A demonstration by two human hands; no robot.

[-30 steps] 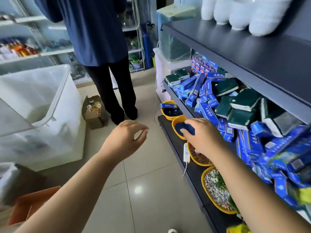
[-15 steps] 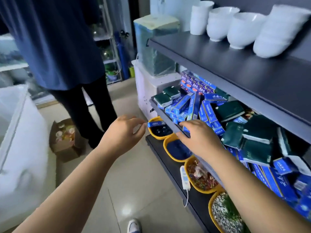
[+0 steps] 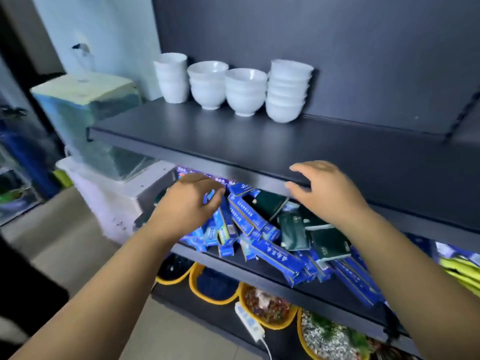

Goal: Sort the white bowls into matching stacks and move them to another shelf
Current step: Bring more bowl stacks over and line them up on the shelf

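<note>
Both hands up at the dark shelving, bowls at the back of the top level.

From my end blur softens the white bowls (image 3: 245, 92), so I can't count them. They stand in four stacks on the upper shelf (image 3: 233, 141) against the wall, well apart from both hands. The left hand (image 3: 187, 203) hovers before the blue boxes (image 3: 272, 252), fingers loosely curled, holding nothing. The right hand (image 3: 327, 193) is at the shelf's front edge, fingers relaxed (touching or not, I can't tell). Yellow baskets (image 3: 215, 298) sit below, partly hidden, with pale floor (image 3: 65, 229) on the left.

blue boxes (image 3: 272, 252) with white print, too blurred to read
</note>
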